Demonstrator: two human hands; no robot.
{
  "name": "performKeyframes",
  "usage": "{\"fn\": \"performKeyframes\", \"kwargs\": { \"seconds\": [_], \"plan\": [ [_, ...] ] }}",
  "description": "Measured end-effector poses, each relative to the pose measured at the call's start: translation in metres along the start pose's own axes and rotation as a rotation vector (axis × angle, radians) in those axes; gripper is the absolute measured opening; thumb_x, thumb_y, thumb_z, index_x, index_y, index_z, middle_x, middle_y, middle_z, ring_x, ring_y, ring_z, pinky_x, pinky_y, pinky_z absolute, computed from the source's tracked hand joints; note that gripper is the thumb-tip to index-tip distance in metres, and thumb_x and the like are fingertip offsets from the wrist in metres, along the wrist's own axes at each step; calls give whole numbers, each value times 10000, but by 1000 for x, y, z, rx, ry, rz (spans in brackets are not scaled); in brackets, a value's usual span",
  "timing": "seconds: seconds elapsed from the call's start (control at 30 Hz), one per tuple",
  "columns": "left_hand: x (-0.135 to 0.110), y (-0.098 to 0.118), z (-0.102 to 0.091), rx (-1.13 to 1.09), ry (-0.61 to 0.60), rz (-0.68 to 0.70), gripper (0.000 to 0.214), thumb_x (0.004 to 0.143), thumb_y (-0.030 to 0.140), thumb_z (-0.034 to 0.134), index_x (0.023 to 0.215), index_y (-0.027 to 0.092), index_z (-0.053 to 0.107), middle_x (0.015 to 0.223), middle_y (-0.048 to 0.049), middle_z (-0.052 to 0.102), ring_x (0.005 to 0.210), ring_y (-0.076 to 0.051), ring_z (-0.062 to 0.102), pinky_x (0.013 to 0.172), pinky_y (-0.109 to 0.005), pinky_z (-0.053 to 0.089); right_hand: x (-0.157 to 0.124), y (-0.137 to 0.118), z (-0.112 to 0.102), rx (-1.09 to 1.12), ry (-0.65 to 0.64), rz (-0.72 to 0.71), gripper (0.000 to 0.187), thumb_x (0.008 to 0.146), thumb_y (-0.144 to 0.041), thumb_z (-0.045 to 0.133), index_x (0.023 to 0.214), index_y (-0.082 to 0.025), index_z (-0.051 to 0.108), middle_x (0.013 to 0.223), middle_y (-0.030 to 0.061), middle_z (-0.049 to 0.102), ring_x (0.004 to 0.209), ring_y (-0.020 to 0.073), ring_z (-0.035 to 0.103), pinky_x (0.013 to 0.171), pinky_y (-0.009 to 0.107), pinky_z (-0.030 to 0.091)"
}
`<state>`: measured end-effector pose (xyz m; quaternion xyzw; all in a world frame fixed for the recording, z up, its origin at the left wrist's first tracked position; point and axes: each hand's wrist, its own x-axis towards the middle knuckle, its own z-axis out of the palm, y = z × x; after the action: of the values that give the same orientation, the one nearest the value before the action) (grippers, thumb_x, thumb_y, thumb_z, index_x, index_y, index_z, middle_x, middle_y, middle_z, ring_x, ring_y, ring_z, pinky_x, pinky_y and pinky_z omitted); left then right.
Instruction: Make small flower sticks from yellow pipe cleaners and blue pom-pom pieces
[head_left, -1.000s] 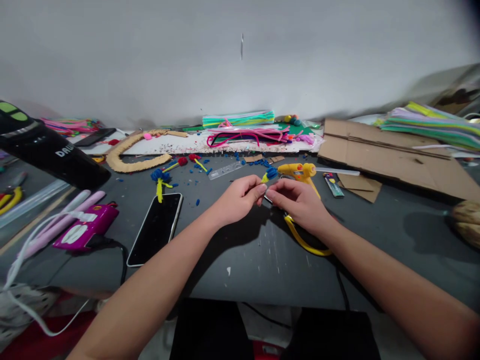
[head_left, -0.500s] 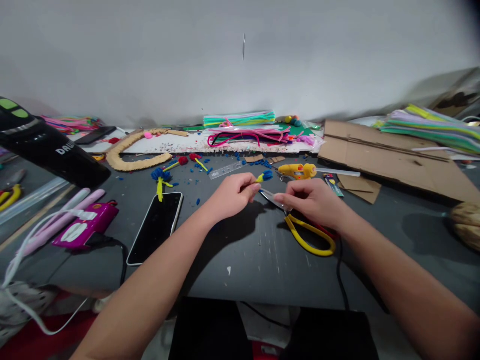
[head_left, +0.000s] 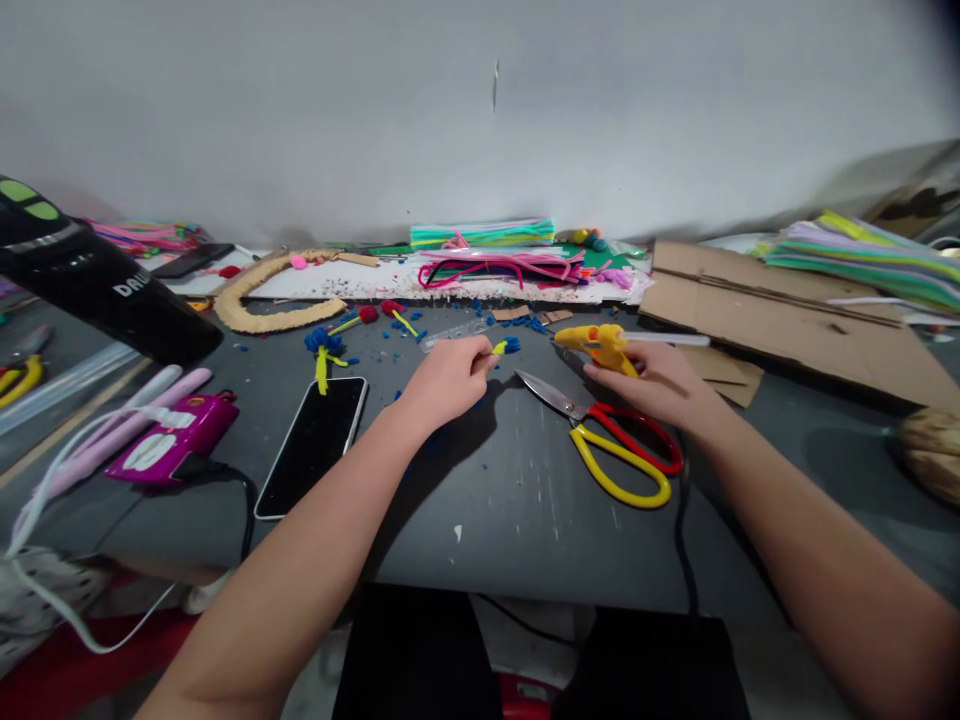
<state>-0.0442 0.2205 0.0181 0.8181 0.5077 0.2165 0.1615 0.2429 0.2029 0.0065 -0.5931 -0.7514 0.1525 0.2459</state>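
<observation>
My left hand (head_left: 444,384) is closed in a pinch on a small yellow pipe-cleaner stem with a blue tuft (head_left: 507,346) at its tip, held just above the dark table (head_left: 495,520). To the right, my right hand (head_left: 660,384) wraps around the handle of the yellow glue gun (head_left: 600,340), whose nozzle points left. Between the two hands, scissors (head_left: 611,440) with one red and one yellow handle lie flat on the table, blades pointing up and left.
A phone (head_left: 313,446) lies face up left of centre. Beside it are a magenta device (head_left: 174,440) with a cable and a black tool (head_left: 97,290). Pipe cleaners (head_left: 495,268), a cardboard arc (head_left: 262,300), blue scraps, cardboard sheets (head_left: 780,310) and coloured sheets (head_left: 877,255) line the back.
My right hand let go of the tufted stem, passed over the scissors and closed on the glue gun. My left hand carried the stem slightly left and away from me.
</observation>
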Motion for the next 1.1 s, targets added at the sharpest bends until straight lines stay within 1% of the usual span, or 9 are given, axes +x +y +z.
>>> {"fn": "performKeyframes", "kwargs": {
  "seconds": [0.1,0.2,0.23,0.3,0.37,0.43,0.63,0.87,1.1],
  "plan": [
    [0,-3,0,39,19,16,205,910,260,476,757,192,595,715,-37,647,662,-162,545,601,-279,330,-1,-10,6,133,6,76,358,837,-537,592,779,-187,641,725,45,622,665,186,547,601,311,395],
    [1,-5,0,107,18,9,185,899,220,480,827,189,648,788,-65,687,724,-185,596,639,-291,370,-3,-18,10,427,-31,141,301,821,-479,624,898,-194,682,870,72,690,754,212,616,642,318,467],
    [1,-5,0,130,13,6,187,896,206,480,847,187,659,820,-75,699,754,-194,613,653,-296,384,-3,-21,11,522,-57,138,290,824,-466,625,916,-197,681,881,72,696,754,210,626,645,316,481],
    [1,-4,0,171,5,3,201,900,190,473,878,181,672,877,-90,714,815,-211,636,683,-305,409,-5,-26,14,613,-84,132,284,833,-475,624,845,-194,662,791,59,677,681,187,611,617,304,482],
    [1,-3,0,213,10,6,218,917,203,460,898,177,676,905,-100,716,854,-224,646,705,-313,425,-7,-31,15,591,-99,125,329,844,-503,618,738,-191,621,681,36,626,607,161,566,589,293,460],
    [0,-2,0,251,14,11,234,935,233,450,913,174,675,907,-108,712,870,-235,650,716,-321,435,-8,-35,17,558,-123,112,367,853,-521,607,694,-191,594,641,24,594,585,150,537,582,290,447],
    [-1,0,-1,290,12,13,242,943,251,459,907,173,685,895,-111,710,871,-232,648,736,-327,455,-10,-37,24,564,-122,111,357,841,-527,624,726,-189,600,647,25,601,577,159,540,558,295,438],
    [-1,1,-2,254,-16,11,252,949,250,463,905,170,698,923,-117,712,914,-241,652,807,-356,461,-9,-32,29,521,-106,93,353,843,-530,624,733,-195,611,643,27,613,579,162,542,557,300,435],
    [-1,1,-1,256,-16,10,267,950,256,456,910,171,706,927,-118,718,907,-238,656,792,-352,462,-8,-33,29,485,-102,72,348,847,-521,620,732,-193,598,607,0,558,563,147,505,570,298,419]
  ]
}}
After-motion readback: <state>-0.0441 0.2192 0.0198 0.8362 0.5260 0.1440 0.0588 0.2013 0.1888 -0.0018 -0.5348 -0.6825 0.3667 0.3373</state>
